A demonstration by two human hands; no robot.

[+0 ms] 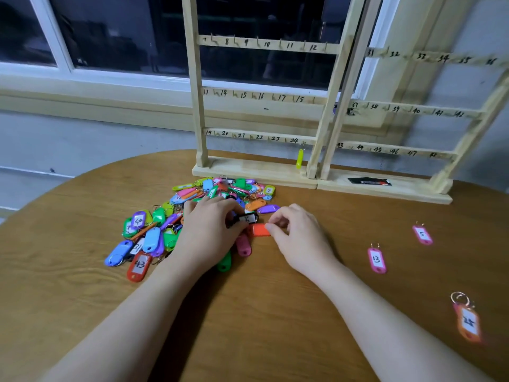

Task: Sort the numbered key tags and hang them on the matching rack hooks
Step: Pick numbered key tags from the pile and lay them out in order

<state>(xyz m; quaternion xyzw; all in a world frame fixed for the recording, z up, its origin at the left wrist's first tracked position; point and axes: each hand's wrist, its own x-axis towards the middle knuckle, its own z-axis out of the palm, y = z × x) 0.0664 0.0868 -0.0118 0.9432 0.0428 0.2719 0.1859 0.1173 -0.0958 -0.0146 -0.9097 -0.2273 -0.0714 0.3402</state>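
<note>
A: What is on the left?
B: A big pile of key tags on the round table. The left hand pinches a black tag.

A: And beside it?
B: The right hand pinches an orange tag lying flat.

A: Farther right?
B: Pink tags 13 and 5 lie alone. One yellow tag hangs on the rack, under 24.
</note>
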